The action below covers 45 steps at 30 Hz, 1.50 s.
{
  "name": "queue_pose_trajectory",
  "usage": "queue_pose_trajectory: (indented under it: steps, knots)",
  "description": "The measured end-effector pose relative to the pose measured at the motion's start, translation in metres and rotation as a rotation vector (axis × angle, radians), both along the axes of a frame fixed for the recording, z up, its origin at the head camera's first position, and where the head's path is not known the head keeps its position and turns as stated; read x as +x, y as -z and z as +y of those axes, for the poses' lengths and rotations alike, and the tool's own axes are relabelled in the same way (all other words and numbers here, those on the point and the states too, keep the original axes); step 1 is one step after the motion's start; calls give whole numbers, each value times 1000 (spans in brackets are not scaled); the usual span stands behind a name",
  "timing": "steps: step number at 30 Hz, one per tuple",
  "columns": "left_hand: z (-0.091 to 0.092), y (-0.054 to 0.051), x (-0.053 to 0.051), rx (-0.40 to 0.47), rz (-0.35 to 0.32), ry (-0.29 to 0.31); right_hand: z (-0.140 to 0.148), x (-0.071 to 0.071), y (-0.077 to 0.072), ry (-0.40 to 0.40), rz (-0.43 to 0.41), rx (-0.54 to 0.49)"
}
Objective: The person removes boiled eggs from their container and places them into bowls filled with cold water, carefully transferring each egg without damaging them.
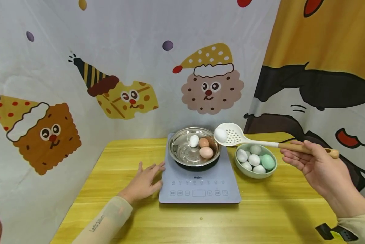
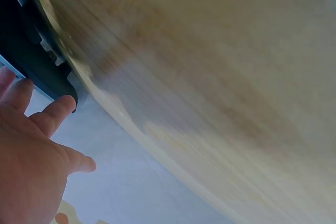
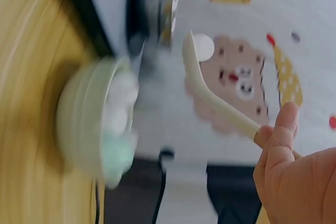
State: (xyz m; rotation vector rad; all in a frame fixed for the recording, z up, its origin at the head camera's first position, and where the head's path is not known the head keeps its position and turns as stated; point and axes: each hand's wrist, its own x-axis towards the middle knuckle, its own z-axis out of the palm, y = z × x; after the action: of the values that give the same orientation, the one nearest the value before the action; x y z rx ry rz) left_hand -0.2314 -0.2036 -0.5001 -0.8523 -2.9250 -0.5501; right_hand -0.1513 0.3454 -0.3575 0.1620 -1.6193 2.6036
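Note:
My right hand point(image 1: 325, 169) holds a white slotted spoon point(image 1: 235, 135) by its wooden handle point(image 1: 298, 147). A white egg point(image 1: 220, 135) lies in the spoon's bowl, at the right rim of a steel pan point(image 1: 174, 153). Inside the pan are a white egg point(image 1: 194, 141) and two brown eggs point(image 1: 206, 153). The pan stands on an induction cooker point(image 1: 197, 189). My left hand point(image 1: 142, 183) touches the cooker's left edge with its fingers spread. In the right wrist view, the raised spoon point(image 3: 210, 95) carries the egg point(image 3: 203, 47) beyond the bowl.
A pale green bowl point(image 1: 255, 175) with several white and green eggs stands to the right of the cooker. The wooden table point(image 1: 200, 223) extends around them. A patterned cloth point(image 1: 158, 27) hangs behind the table.

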Motion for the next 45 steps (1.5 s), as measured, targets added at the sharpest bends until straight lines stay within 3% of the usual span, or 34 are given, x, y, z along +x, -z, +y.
queue_pose_trajectory:
  steps: [6,12,16,23,31,34,42,45]
  knots:
    - [-1,-2,1,11,-3,-3,41,13,12,116,60,119]
    - [-3,-1,1,8,-1,-1,65,21,26,114,110,104]
    - [-3,2,1,18,6,-1,69,28,29,146,106,160]
    - [-3,1,0,13,13,1,53,38,22,272,109,348]
    - [-2,-1,0,2,6,1,31,46,0,529,85,605]
    - [-1,-2,0,5,0,3,26,48,-5,572,70,690]
    - [0,-2,0,-8,-3,9,16,54,-14,657,3,779]
    - [0,-3,1,-8,-9,11,13,56,-15,683,28,830]
